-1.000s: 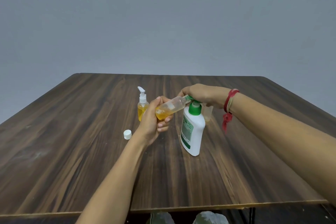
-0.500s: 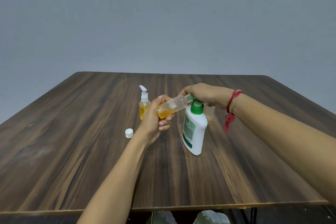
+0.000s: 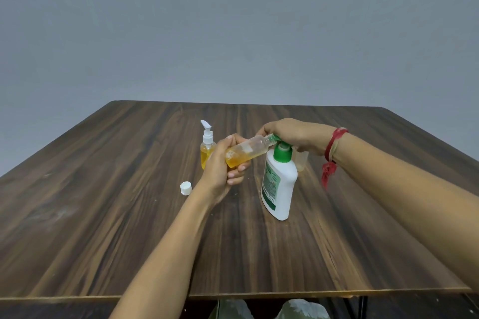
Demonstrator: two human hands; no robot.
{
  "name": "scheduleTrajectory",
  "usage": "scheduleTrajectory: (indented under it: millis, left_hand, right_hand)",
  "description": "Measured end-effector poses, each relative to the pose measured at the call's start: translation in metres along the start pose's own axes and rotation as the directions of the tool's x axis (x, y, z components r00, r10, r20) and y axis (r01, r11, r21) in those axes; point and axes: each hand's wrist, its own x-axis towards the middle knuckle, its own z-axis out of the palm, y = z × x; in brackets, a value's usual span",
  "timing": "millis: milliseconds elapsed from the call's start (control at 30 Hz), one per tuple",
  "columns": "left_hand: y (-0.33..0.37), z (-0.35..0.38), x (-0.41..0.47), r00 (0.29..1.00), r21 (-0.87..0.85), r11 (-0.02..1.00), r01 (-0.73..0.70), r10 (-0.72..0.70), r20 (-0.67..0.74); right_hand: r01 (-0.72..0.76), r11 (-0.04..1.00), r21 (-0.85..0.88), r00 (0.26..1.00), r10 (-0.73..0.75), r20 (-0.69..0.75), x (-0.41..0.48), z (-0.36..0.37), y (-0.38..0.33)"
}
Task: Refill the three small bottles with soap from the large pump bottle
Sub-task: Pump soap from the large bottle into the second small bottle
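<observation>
The left hand (image 3: 220, 168) is gripping a tilted small bottle (image 3: 248, 150) at the nozzle of the large pump bottle (image 3: 282, 194); the right hand (image 3: 293, 134) is curling its fingers over the pump head. The green label (image 3: 270, 185) is too small to read.

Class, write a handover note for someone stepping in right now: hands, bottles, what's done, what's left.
Left hand grips a tilted small bottle, mouth at the nozzle, partly filled.
Right hand curls over the pump of the large bottle, upright on the table.
Pump-topped bottle, behind the left hand, holds soap: seems done; cap lies loose.
Third bottle, half hidden behind the large one, looks nearly empty.
Left: finish this fill, cap it, fill the third.
</observation>
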Motion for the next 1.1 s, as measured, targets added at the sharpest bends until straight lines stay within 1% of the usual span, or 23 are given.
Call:
scheduleTrajectory:
  millis: [100, 200, 333, 467, 600, 700, 833, 967, 1000, 1100]
  left_hand:
    - [0.0, -0.0003, 0.0006, 1.0, 0.0, 1.0, -0.005, 0.005, 0.0]
    - [-0.0003, -0.0007, 0.0001, 1.0, -0.009, 1.0, -0.006, 0.006, -0.007]
    - [-0.0002, 0.0003, 0.0003, 1.0, -0.011, 1.0, -0.006, 0.006, 0.0]
    - [0.0002, 0.0009, -0.0004, 1.0, -0.011, 1.0, -0.011, 0.011, -0.002]
    - [0.0001, 0.0003, 0.0007, 1.0, -0.003, 1.0, -0.018, 0.018, -0.004]
    - [0.0005, 0.0009, -0.0003, 1.0, -0.009, 1.0, -0.007, 0.007, -0.005]
    - [0.0001, 0.0022, 0.0009, 1.0, -0.021, 1.0, -0.01, 0.01, -0.004]
    - [0.0004, -0.0002, -0.0002, 1.0, -0.02, 1.0, -0.005, 0.004, -0.014]
    - [0.0003, 0.0003, -0.0006, 1.0, -0.025, 1.0, -0.002, 0.002, -0.01]
    - [0.0, 0.0005, 0.0006, 1.0, -0.016, 1.0, -0.008, 0.008, 0.0]
  right_hand:
    - [-0.003, 0.999, 0.038, 1.0, 0.004, -0.014, 0.0014, 0.0028, 0.0017]
    - [0.004, 1.0, -0.027, 1.0, -0.004, 0.007, 0.0026, 0.0038, 0.0012]
    - [0.003, 0.999, 0.053, 1.0, -0.002, -0.018, 0.0018, 0.0014, 0.0028]
    - [0.004, 1.0, -0.002, 1.0, -0.004, -0.003, 0.001, 0.0018, 0.0029]
    - [0.004, 0.998, 0.061, 1.0, -0.004, -0.013, 0.0022, 0.0028, 0.005]
    - [0.007, 1.0, 0.009, 1.0, -0.007, 0.005, 0.0026, 0.0024, 0.0038]
    - [-0.001, 0.996, 0.085, 1.0, 0.001, -0.004, 0.0017, 0.0004, 0.0056]
    - [0.013, 0.999, -0.045, 0.999, -0.011, 0.032, 0.0039, 0.0021, 0.0004]
    - [0.017, 0.999, -0.051, 0.999, -0.016, 0.031, 0.0036, 0.0002, -0.0006]
    - [0.01, 0.999, 0.035, 1.0, -0.01, -0.005, 0.004, 0.0014, 0.0035]
